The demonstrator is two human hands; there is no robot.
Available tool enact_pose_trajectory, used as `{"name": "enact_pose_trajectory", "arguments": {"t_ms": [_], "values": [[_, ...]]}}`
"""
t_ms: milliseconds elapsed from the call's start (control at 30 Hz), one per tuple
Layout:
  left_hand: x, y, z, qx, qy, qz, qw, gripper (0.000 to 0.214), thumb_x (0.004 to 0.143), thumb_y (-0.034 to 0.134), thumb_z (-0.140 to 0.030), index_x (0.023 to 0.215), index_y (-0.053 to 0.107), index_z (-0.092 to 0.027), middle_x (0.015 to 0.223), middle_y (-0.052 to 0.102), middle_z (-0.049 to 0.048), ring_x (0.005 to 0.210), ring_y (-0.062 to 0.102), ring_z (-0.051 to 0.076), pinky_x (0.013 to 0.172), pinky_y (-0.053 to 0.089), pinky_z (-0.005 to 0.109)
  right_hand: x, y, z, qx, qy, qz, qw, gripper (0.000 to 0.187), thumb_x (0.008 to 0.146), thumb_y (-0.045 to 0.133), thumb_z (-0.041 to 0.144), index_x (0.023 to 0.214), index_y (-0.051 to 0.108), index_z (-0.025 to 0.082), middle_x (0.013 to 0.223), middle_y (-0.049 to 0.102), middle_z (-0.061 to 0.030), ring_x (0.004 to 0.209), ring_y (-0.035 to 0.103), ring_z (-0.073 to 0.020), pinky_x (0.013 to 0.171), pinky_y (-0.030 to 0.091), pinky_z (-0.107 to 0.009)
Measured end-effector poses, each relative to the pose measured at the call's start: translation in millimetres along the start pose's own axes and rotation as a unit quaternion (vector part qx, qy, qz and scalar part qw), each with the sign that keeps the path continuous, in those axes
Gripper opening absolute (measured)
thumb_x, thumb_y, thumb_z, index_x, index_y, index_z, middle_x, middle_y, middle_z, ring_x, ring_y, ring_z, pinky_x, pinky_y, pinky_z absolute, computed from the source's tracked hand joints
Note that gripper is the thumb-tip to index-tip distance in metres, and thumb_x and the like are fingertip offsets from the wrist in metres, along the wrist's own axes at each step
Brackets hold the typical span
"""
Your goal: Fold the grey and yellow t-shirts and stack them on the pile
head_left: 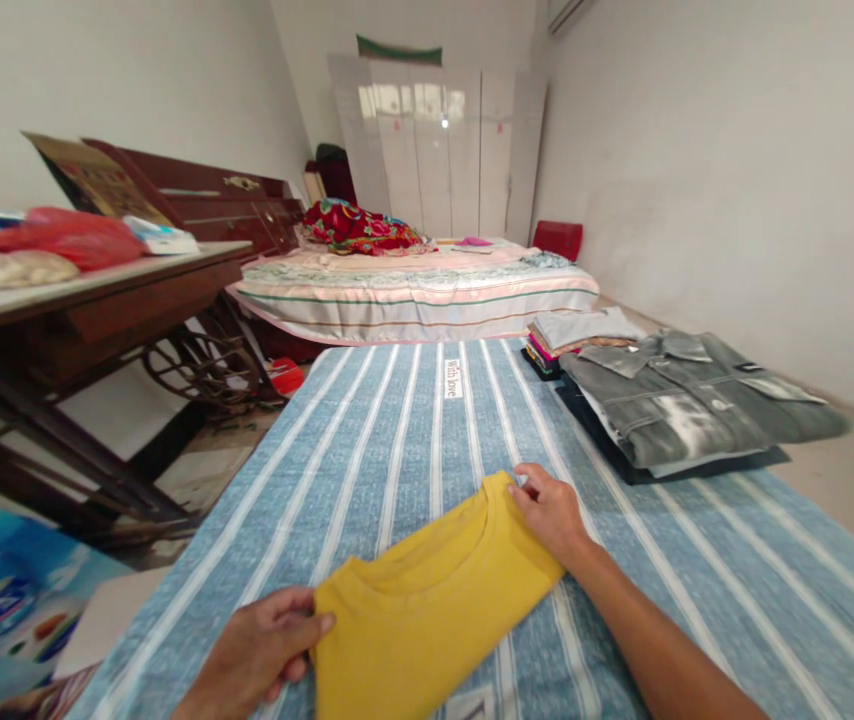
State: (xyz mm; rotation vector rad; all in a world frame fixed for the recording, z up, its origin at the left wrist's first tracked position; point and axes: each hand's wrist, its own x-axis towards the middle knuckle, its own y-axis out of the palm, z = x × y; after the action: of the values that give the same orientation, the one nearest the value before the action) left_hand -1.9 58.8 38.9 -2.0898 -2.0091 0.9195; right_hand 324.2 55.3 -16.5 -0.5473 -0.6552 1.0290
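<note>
A yellow T-shirt (pixel 427 610), folded narrow with its round neckline facing away from me, lies slanted over the blue-and-white striped cloth (pixel 367 440). On its left edge, near the shoulder, my left hand (pixel 258 645) pinches the fabric between thumb and fingers. My right hand (pixel 551 510) grips the upper right corner beside the collar, fingers closed on the fabric. The shirt's lower end runs out of the bottom of the view.
To the right sit a folded grey denim jacket (pixel 689 400) on dark garments and a smaller stack of folded clothes (pixel 581 330). A bed (pixel 412 300) stands beyond. At left are a sewing-machine table (pixel 97 300) and a blue package (pixel 22 610).
</note>
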Motion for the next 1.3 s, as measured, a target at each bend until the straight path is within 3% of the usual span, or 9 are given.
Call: {"name": "enact_pose_trajectory", "arguments": {"t_ms": [133,267,400,500,600,767,967,1100,1300], "values": [[2.7,-0.9,-2.0,0.037,0.079,0.0,0.996,0.025,0.049,0.066,-0.042,0.055,0.057,-0.02,0.049,0.056,-0.0021,0.048,0.05,0.014,0.045,0.036,0.022,1.4,1.3,-3.4,0.096,0.011,-0.012,0.995,0.025,0.077,0.052,0.037,0.096,0.061,0.024,0.058,0.057,0.0042,0.056,0.055,-0.0159,0.057,0.041,-0.026],[1.7,-2.1,-4.6,0.065,0.104,-0.009,0.992,0.021,0.052,0.066,-0.04,0.055,0.056,-0.022,0.053,0.059,-0.0035,0.058,0.057,0.018,0.058,0.046,0.025,3.5,2.8,-5.7,0.121,0.017,-0.012,0.992,0.025,0.076,0.053,0.035,0.096,0.061,0.023,0.057,0.056,0.0051,0.054,0.054,-0.0142,0.054,0.04,-0.025],[3.8,-3.4,-4.2,0.0,0.031,0.027,0.999,0.031,0.051,0.073,-0.043,0.071,0.058,-0.024,0.063,0.066,-0.0056,0.068,0.063,0.019,0.061,0.05,0.027,6.1,3.3,-7.2,0.118,0.026,-0.016,0.993,0.026,0.074,0.055,0.031,0.098,0.061,0.022,0.061,0.058,0.0051,0.056,0.054,-0.0132,0.057,0.041,-0.024],[9.4,-4.4,-2.2,-0.086,-0.048,0.059,0.993,0.055,0.038,0.084,-0.044,0.085,0.058,-0.031,0.075,0.071,-0.0092,0.083,0.066,0.022,0.067,0.054,0.03,8.3,2.4,-7.7,0.111,0.036,-0.021,0.993,0.026,0.074,0.057,0.029,0.099,0.062,0.023,0.062,0.058,0.0058,0.057,0.053,-0.0124,0.058,0.041,-0.024],[15.3,-5.0,0.4,-0.127,-0.078,0.062,0.987,0.068,0.027,0.087,-0.043,0.088,0.059,-0.035,0.079,0.072,-0.0109,0.092,0.065,0.024,0.071,0.055,0.031,9.9,1.1,-7.2,0.105,0.042,-0.028,0.993,0.025,0.074,0.058,0.027,0.099,0.062,0.025,0.064,0.059,0.0062,0.059,0.054,-0.012,0.061,0.042,-0.023],[16.6,-3.7,-3.1,-0.14,-0.068,0.046,0.987,0.068,0.029,0.087,-0.044,0.091,0.062,-0.039,0.088,0.072,-0.0147,0.102,0.062,0.025,0.072,0.055,0.028,10.9,-0.9,-5.8,0.102,0.051,-0.043,0.993,0.024,0.074,0.059,0.026,0.098,0.062,0.026,0.064,0.059,0.0063,0.059,0.054,-0.012,0.062,0.042,-0.024],[4.9,3.2,-21.7,-0.135,-0.071,0.011,0.988,0.069,0.017,0.086,-0.045,0.082,0.065,-0.038,0.094,0.071,-0.0154,0.112,0.056,0.027,0.056,0.055,0.018,11.4,-3.8,-4.1,0.11,0.051,-0.063,0.991,0.023,0.074,0.058,0.027,0.098,0.061,0.026,0.064,0.058,0.0059,0.06,0.054,-0.0124,0.062,0.042,-0.024],[5.5,7.6,-19.0,-0.145,-0.079,-0.004,0.986,0.063,0.02,0.086,-0.041,0.079,0.066,-0.036,0.097,0.07,-0.0149,0.113,0.055,0.028,0.061,0.058,0.022,11.9,-5.3,-2.6,0.116,0.049,-0.068,0.99,0.023,0.075,0.058,0.027,0.097,0.061,0.026,0.065,0.059,0.0061,0.06,0.053,-0.0123,0.062,0.041,-0.024],[11.1,4.5,-15.3,-0.165,-0.079,-0.017,0.983,0.052,0.031,0.084,-0.027,0.079,0.067,-0.035,0.088,0.071,-0.016,0.11,0.058,0.025,0.058,0.056,0.017,10.9,-6.1,-3.0,0.118,0.058,-0.067,0.989,0.021,0.075,0.058,0.027,0.096,0.062,0.026,0.064,0.059,0.0062,0.059,0.054,-0.0121,0.062,0.041,-0.023]]}}
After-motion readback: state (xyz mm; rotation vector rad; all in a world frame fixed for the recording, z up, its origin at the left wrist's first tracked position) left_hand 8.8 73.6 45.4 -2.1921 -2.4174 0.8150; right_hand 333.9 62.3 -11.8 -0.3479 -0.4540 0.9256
